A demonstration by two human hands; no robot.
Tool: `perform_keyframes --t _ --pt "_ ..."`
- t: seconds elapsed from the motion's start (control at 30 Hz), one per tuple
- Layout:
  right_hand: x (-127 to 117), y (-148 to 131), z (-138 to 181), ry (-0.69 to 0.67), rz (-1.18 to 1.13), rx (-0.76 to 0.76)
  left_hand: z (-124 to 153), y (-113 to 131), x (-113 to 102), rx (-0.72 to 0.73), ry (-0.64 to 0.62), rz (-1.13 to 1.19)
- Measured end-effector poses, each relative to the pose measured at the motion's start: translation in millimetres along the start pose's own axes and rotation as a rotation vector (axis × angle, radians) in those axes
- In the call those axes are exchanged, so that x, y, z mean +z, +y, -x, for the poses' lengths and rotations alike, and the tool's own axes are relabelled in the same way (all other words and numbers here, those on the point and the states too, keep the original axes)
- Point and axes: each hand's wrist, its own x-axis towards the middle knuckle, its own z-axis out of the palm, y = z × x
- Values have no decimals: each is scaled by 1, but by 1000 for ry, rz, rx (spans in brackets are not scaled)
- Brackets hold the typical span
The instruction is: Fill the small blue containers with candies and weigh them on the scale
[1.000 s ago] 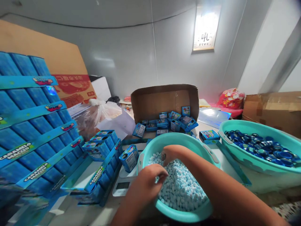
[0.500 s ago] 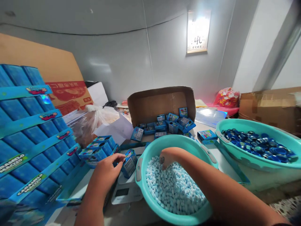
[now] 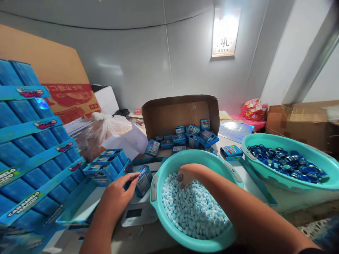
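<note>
My left hand (image 3: 123, 187) has its thumb and fingertips pinched together at the left edge of a small blue printed box (image 3: 143, 181). A tiny pale spot shows at those fingertips, but what it is I cannot make out. The box stands upright on a white kitchen scale (image 3: 140, 216) with a dark display. My right hand (image 3: 188, 175), wearing a ring, reaches into a turquoise plastic basin (image 3: 169, 231). Its fingers point down into small pale blue and white candies (image 3: 194, 211), and their tips are hidden.
Filled blue display trays (image 3: 34, 155) are stacked at left, beside a group of small boxes (image 3: 106, 167). Behind the basin, a tipped cardboard carton (image 3: 180, 109) holds more boxes. At right, another turquoise basin (image 3: 280, 181) contains blue metallic caps (image 3: 288, 162). A single box (image 3: 231, 151) lies between the basins.
The whole view has shifted slightly, with most things a little further left. Both hands keep nearly the same places, left at the box and right in the candies.
</note>
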Motion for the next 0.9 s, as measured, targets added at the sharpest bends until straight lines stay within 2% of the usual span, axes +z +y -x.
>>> perform_keyframes --t 0.23,0.33,0.47,0.53,0.6,0.7,0.77,0.9 --pt "-1 -2 4 12 43 5 8 7 1 146 21 -56" --pt "0 -1 6 22 69 5 17 14 2 261 159 -97" --pt "1 5 2 -8 86 -41 51 27 14 248 381 -73" --pt "2 8 -4 -28 91 -74 76 36 26 223 345 -10" --pt "5 11 -10 -33 99 -91 100 45 39 148 213 48" --pt "10 14 -19 -10 107 -93 126 61 56 -98 62 158" --pt "13 14 -23 9 103 -88 134 72 63 -218 5 296" --pt "16 20 -25 29 89 -80 137 96 73 -328 -72 615"
